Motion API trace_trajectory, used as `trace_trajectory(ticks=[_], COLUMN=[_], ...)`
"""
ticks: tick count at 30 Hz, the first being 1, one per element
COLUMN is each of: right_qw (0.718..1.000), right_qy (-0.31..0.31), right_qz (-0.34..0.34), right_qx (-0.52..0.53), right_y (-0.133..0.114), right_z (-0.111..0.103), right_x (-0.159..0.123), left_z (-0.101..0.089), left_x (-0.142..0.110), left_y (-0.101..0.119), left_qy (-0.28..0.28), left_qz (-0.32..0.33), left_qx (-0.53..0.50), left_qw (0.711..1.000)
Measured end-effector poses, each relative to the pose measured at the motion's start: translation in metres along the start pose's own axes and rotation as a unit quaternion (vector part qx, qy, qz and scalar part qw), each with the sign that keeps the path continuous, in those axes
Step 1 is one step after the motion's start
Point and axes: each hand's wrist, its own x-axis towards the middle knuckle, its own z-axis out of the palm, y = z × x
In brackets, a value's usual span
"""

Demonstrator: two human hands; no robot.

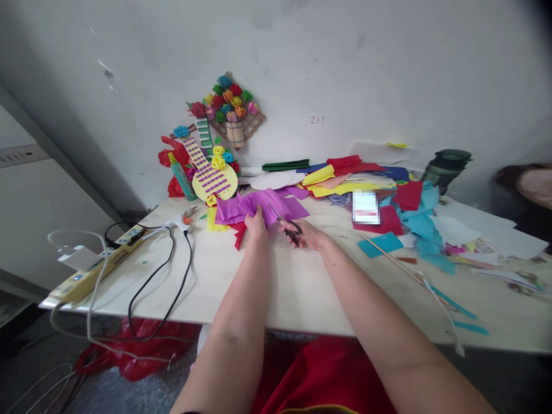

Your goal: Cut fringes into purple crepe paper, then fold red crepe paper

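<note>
My left hand [256,223] pinches the near edge of a crumpled purple paper sheet [254,206] lying on the pale table [276,282]. Just right of it, my right hand [307,234] grips black-handled scissors [288,226]; their blades point up and left into the purple paper. Yellow and red paper pieces [224,225] stick out from under the purple sheet on its left side.
A paper guitar [208,171] and a paper flower bouquet [230,109] lean on the wall behind. Coloured paper scraps [388,201], thin sticks and a dark green bottle [444,167] fill the right side. A power strip [101,261] with cables lies at left. Another person [532,187] sits far right.
</note>
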Motion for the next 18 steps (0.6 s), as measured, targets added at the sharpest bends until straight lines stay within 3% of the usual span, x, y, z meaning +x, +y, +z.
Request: trace_trajectory(ticks=[18], right_qw=[0.999], right_qy=[0.024], right_qz=[-0.021], right_qx=[-0.009], right_y=[0.007], right_z=[0.005], right_x=[0.005], left_z=[-0.001], left_x=[0.016], left_y=[-0.011], left_qy=[0.020], left_qz=[0.022], left_qx=[0.005], left_qw=[1.000])
